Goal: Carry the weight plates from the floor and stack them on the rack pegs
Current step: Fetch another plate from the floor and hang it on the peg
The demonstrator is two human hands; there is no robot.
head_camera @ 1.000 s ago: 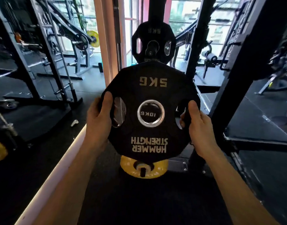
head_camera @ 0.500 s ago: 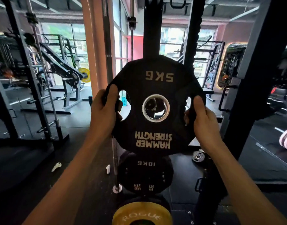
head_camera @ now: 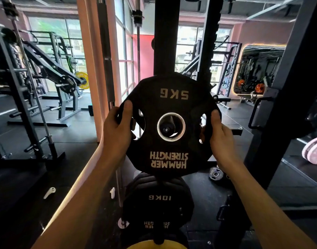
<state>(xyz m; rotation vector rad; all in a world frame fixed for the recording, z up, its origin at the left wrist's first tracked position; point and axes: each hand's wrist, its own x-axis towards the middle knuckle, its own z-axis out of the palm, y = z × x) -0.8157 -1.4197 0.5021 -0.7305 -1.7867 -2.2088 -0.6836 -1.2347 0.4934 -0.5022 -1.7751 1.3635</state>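
Centre frame, your left hand (head_camera: 118,128) and right hand (head_camera: 220,133) clamp the rigid, hefty 5 kg plate (head_camera: 170,157) through its side cutouts; keep both grips there.

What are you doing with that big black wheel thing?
A person holds a 5 kg plate upright with both hands, the left hand and right hand gripping opposite edges. It is raised in front of the rack post, and a peg end shows through its centre hole. It is not clearly on the peg yet. A 10 kg plate already hangs below.
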